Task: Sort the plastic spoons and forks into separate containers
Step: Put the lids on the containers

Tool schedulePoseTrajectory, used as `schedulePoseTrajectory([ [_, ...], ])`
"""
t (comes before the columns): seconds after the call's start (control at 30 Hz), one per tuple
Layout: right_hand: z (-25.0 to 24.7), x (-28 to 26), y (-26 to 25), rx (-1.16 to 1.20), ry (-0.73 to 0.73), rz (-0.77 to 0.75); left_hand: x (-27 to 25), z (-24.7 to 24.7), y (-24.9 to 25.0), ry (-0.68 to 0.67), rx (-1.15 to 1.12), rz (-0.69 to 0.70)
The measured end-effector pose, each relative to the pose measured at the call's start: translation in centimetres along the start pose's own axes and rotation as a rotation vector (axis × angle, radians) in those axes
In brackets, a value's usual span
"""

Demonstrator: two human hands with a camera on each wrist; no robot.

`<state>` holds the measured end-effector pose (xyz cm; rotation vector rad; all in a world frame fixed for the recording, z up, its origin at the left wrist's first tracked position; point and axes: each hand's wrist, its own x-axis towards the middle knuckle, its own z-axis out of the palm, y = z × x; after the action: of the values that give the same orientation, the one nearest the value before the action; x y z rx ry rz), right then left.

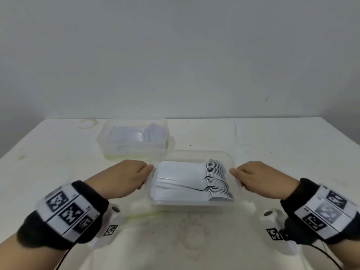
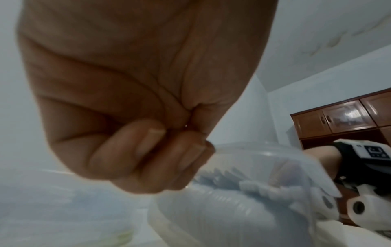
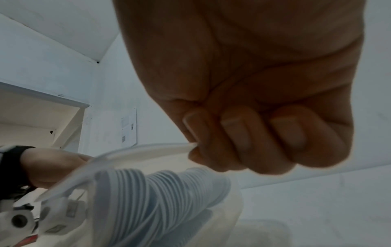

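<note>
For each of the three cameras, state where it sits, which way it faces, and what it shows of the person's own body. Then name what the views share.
Head: on the head, facing forward and down at the table; both forearms, left hand and right hand grip the near container.
Left wrist: under the left palm, looking up along curled fingers; the opposite wrist shows.
Right wrist: under the right palm, looking up along curled fingers; the opposite forearm shows.
Shared: the container's stacked cutlery.

White spoons, clear container (black-and-white checkered wristbands).
</note>
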<state>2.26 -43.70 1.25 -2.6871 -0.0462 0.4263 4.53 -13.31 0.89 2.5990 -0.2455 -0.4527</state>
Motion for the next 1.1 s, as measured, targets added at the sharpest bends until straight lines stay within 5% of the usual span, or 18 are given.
schedulePoseTrajectory([
  [0.37, -2.6, -1.1, 9.1, -0.030, -0.058, 0.111, 2.0, 7.0, 8.8, -0.048, -0.005, -0.058],
  [0.53, -2.7, -1.5, 9.0, -0.191, 0.071, 0.099, 1.6, 6.7, 8.3, -0.028, -0.108, -0.097],
  [0.73, -3.4, -2.5, 1.9, -0.465, 0.323, -0.041, -1.2, 1.8, 3.0, 0.051, -0.236, -0.164],
  [0.9, -0.5, -0.1, -7.3, -0.006, -0.065, -0.172, -3.0, -3.1, -5.5, 0.064, -0.150, -0.363],
  [1.1, 4.2, 4.0, -15.3, -0.198, -0.213, -0.107, -2.4, -5.2, -11.6, -0.089, 0.011, -0.474],
])
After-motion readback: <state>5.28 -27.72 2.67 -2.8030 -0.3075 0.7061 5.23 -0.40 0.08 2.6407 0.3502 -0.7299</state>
